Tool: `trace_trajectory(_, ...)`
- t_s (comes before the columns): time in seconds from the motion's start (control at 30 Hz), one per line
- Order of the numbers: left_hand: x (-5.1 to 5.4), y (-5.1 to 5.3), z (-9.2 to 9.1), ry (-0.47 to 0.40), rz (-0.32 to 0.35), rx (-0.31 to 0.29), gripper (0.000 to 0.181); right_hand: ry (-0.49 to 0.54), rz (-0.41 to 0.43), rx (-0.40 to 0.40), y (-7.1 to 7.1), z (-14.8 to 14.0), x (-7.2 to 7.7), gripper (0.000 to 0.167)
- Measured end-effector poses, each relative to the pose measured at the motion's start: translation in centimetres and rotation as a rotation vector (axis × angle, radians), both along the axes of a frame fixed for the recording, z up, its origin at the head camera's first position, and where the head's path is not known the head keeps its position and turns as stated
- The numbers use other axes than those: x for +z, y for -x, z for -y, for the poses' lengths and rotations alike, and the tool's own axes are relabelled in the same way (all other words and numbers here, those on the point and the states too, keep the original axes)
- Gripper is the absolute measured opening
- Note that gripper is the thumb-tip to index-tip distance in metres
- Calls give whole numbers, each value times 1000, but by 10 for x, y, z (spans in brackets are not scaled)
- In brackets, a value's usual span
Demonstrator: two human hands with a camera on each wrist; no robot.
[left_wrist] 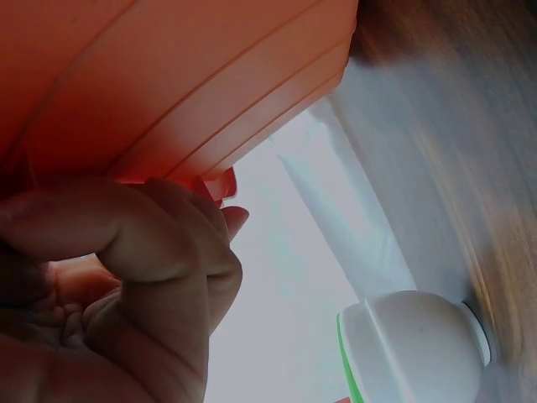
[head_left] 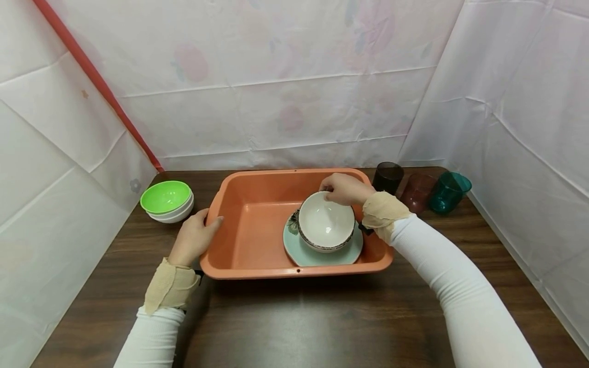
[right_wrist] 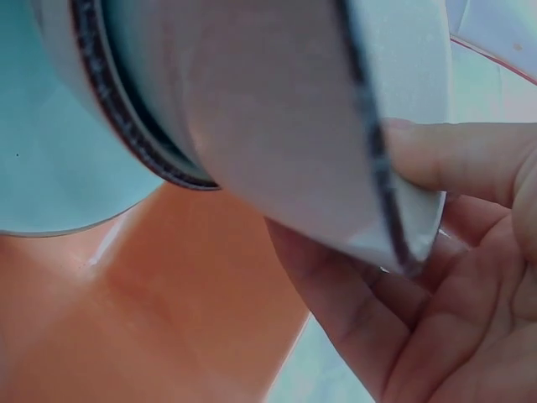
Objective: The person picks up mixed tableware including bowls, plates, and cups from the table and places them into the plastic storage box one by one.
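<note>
My right hand (head_left: 346,189) pinches the far rim of a white bowl (head_left: 325,222) with a dark patterned edge. In the right wrist view the thumb lies inside that bowl (right_wrist: 268,126) and the fingers outside. A second dark-rimmed bowl (right_wrist: 88,67) shows just under it, partly hidden. Beneath them a pale green plate (head_left: 296,250) with a dark leaf print lies in the right part of an orange basin (head_left: 262,225). My left hand (head_left: 193,237) holds the basin's left rim, its thumb over the edge; in the left wrist view its fingers (left_wrist: 168,227) curl under the rim.
Left of the basin stands a stack of bowls, with a green bowl (head_left: 166,197) over a white one (head_left: 177,216). Three tumblers stand at the right: a black one (head_left: 388,177), a dark red one (head_left: 417,193) and a teal one (head_left: 448,193). White sheeting (head_left: 285,117) hangs behind the wooden table (head_left: 294,327).
</note>
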State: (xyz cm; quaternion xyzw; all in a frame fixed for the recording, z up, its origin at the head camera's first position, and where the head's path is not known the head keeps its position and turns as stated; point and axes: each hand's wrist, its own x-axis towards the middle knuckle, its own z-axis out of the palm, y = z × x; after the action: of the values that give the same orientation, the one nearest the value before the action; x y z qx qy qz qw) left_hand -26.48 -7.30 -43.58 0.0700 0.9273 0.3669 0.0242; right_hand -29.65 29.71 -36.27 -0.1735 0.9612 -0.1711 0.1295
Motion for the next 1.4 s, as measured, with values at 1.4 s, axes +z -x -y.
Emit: trace_trajectory(1.4, 1, 0, -1, -17, 47, 19, 55, -30, 60, -23, 0, 6, 3, 24)
